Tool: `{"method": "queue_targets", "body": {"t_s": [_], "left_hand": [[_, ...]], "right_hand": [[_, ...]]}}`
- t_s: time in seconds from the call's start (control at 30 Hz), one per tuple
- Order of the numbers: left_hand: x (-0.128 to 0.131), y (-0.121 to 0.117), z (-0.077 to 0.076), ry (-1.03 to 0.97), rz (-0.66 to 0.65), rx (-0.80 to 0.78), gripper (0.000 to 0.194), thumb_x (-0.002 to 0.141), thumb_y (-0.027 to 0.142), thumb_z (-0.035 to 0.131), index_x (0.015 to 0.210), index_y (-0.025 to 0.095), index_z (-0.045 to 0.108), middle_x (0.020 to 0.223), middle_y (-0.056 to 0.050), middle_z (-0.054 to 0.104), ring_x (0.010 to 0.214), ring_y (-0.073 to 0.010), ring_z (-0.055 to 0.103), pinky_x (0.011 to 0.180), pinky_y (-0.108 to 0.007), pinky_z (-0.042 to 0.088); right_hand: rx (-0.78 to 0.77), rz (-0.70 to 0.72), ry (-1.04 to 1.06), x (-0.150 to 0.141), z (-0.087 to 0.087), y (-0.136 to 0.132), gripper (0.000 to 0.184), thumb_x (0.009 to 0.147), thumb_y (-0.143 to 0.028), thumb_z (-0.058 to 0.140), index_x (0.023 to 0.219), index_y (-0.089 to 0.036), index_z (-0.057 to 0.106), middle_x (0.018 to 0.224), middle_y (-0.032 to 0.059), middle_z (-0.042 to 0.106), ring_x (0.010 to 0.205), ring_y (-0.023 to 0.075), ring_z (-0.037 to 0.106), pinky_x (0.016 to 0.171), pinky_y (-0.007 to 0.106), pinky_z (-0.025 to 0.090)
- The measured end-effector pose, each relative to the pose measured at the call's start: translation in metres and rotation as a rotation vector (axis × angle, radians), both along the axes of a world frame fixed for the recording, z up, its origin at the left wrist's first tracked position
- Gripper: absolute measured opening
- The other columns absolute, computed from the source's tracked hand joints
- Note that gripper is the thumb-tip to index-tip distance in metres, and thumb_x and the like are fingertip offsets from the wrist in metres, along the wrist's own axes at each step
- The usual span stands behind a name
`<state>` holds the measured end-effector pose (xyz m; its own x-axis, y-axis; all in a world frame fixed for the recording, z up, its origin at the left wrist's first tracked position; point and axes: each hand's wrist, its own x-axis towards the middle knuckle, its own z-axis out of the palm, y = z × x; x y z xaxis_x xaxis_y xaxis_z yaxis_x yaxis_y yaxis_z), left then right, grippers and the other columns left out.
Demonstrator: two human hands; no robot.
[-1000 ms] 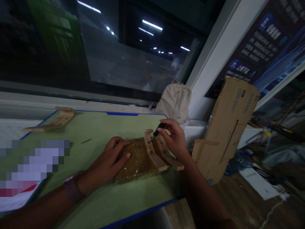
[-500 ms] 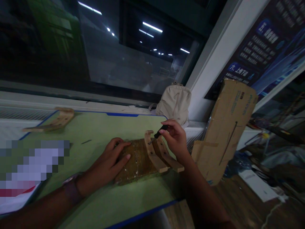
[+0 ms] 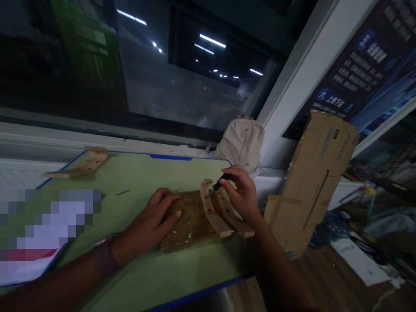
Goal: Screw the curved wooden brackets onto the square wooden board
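A brown box-like block, wrapped in shiny clear tape, lies on the green tabletop. My left hand grips its left end, with the thumb and a finger lying over the top. Two curved wooden pieces with dark holes rest across the block's right end: a near one and a far one. Between thumb and fingers, my right hand holds a small screwdriver by its black handle. The slanting shaft meets the upper hole of the left wooden piece; its tip is too small to make out.
Another curved wooden piece lies at the table's far left corner, and a thin dark rod is nearer. A beige backpack stands by the window. Large cardboard leans at the right. A blurred-out patch covers the left side.
The whole view has shifted slightly, so everything appears a little further right. Both hands keep their places on the block and the screwdriver, whose tip stays at the same hole.
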<state>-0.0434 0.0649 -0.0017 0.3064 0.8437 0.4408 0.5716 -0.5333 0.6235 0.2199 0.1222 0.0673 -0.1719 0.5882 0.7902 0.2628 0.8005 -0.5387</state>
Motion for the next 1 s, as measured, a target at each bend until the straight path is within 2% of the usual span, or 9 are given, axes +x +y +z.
{"method": "queue_targets", "body": {"t_s": [0.13,0.2,0.27,0.4,0.5,0.63,0.77,0.9,1.0], "left_hand": [[0.001,-0.001,0.006,0.002,-0.005,-0.037,0.038,0.102,0.044,0.044,0.130,0.021,0.054,0.128,-0.011,0.045,0.122,-0.0279,0.050,0.108,-0.047,0.045],[0.002,-0.001,0.007,-0.001,-0.008,-0.046,0.037,0.101,0.042,0.045,0.129,0.020,0.054,0.128,-0.011,0.045,0.122,-0.0282,0.050,0.108,-0.048,0.045],[0.002,-0.002,0.009,-0.005,-0.010,-0.051,0.036,0.100,0.041,0.046,0.129,0.021,0.055,0.127,-0.012,0.047,0.122,-0.0284,0.050,0.107,-0.048,0.045],[0.003,-0.004,0.012,-0.014,-0.019,-0.043,0.036,0.100,0.039,0.047,0.130,0.020,0.054,0.125,-0.012,0.048,0.121,-0.0285,0.050,0.106,-0.049,0.046],[0.003,-0.005,0.014,-0.027,-0.034,-0.032,0.035,0.100,0.038,0.049,0.130,0.022,0.054,0.123,-0.011,0.049,0.119,-0.0280,0.051,0.105,-0.048,0.047],[0.003,-0.005,0.017,-0.022,-0.043,-0.041,0.034,0.099,0.034,0.050,0.130,0.020,0.054,0.124,-0.011,0.047,0.119,-0.0278,0.052,0.106,-0.048,0.046],[0.003,-0.006,0.018,-0.017,-0.041,-0.040,0.035,0.099,0.034,0.050,0.130,0.018,0.054,0.124,-0.012,0.047,0.119,-0.0281,0.052,0.105,-0.047,0.047],[0.003,-0.007,0.018,-0.028,-0.043,-0.041,0.034,0.098,0.035,0.051,0.129,0.020,0.054,0.123,-0.011,0.047,0.119,-0.0280,0.052,0.105,-0.047,0.047],[0.003,-0.007,0.019,-0.032,-0.046,-0.051,0.035,0.098,0.035,0.052,0.130,0.021,0.054,0.123,-0.011,0.047,0.120,-0.0282,0.051,0.106,-0.048,0.046]], "right_hand": [[-0.068,0.099,-0.086,0.001,0.006,-0.003,0.029,0.098,-0.032,0.058,0.125,-0.030,0.066,0.121,0.0079,0.069,0.114,0.0221,0.066,0.097,0.042,0.057],[-0.163,0.153,-0.059,0.000,0.006,-0.004,0.031,0.099,-0.033,0.056,0.129,-0.030,0.063,0.124,0.0080,0.070,0.114,0.0218,0.069,0.098,0.043,0.058],[-0.205,0.153,0.002,-0.003,0.005,-0.005,0.028,0.096,-0.034,0.061,0.123,-0.029,0.065,0.116,0.0067,0.073,0.105,0.0205,0.073,0.093,0.040,0.060],[-0.143,0.020,0.145,-0.007,0.000,-0.007,0.024,0.083,-0.029,0.078,0.103,-0.028,0.065,0.093,0.0004,0.069,0.082,0.0148,0.071,0.075,0.028,0.061],[-0.101,-0.029,0.137,-0.005,0.000,-0.006,0.030,0.082,-0.025,0.078,0.107,-0.030,0.063,0.090,-0.0012,0.066,0.077,0.0137,0.067,0.067,0.025,0.059],[-0.040,0.004,-0.023,0.000,0.005,-0.005,0.026,0.088,-0.023,0.072,0.112,-0.031,0.069,0.108,0.0036,0.069,0.098,0.0176,0.069,0.085,0.033,0.060],[-0.158,0.120,-0.059,-0.001,0.008,-0.008,0.033,0.096,-0.026,0.063,0.128,-0.032,0.064,0.124,0.0066,0.071,0.113,0.0212,0.070,0.101,0.043,0.056],[-0.163,0.055,0.091,-0.004,0.007,-0.011,0.024,0.087,-0.027,0.074,0.111,-0.029,0.069,0.098,0.0025,0.075,0.089,0.0176,0.075,0.081,0.033,0.063],[-0.075,-0.078,0.084,-0.003,0.008,-0.010,0.029,0.081,-0.026,0.080,0.107,-0.028,0.069,0.094,0.0019,0.071,0.082,0.0166,0.072,0.073,0.031,0.061]]}}
